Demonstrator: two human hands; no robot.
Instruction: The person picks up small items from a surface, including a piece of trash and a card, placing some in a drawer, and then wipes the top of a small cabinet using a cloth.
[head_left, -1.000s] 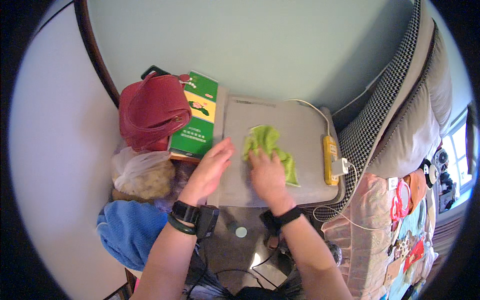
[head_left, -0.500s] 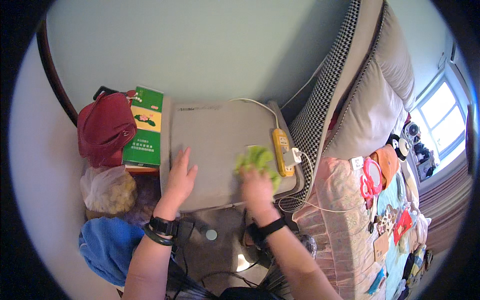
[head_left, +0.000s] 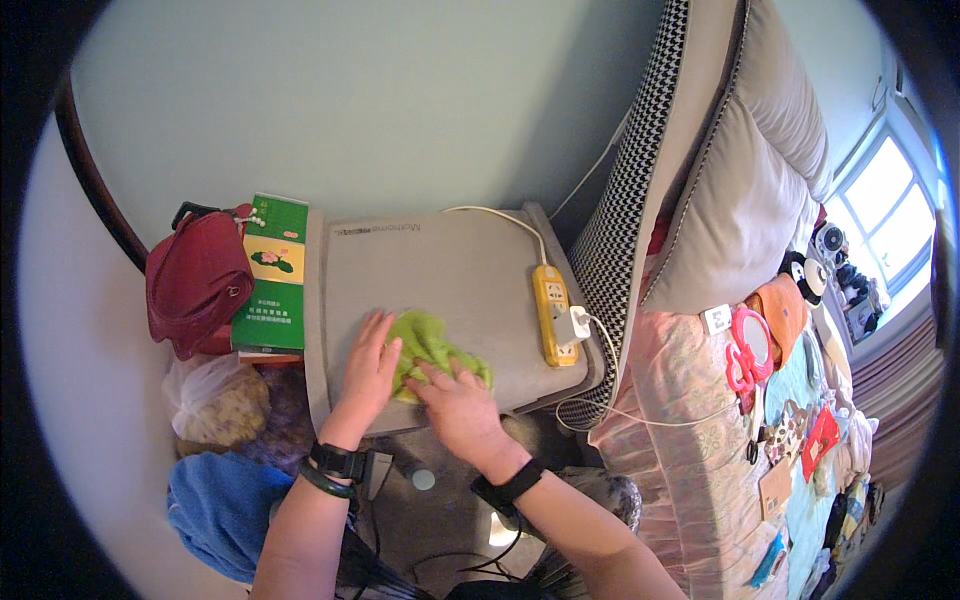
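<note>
A crumpled green cloth (head_left: 428, 340) lies on the grey top of a low cabinet (head_left: 400, 270), near its front edge. My right hand (head_left: 462, 408) presses down on it, fingers curled over the lower part of the cloth. Close against the cloth's left edge is my left hand (head_left: 368, 372), its fingers stretched out and holding nothing. I cannot tell whether the left fingertips grip any of the fabric. To the right on the same top, a yellow power strip (head_left: 550, 310) carries a white plug (head_left: 572, 325) with a cable.
Left of the cabinet, a dark red bag (head_left: 200, 285) leans on a green box (head_left: 272, 315). Below them are a tied plastic bag (head_left: 218, 400) and a blue cloth item (head_left: 225, 510). At right stand a checked headboard (head_left: 625, 190) and a bed (head_left: 655, 400) with scattered things. Cables hang in front.
My right hand has slid left with the green cloth, away from the power strip and up beside my left hand. The left hand stays near the cabinet's left side. The view has shifted slightly.
</note>
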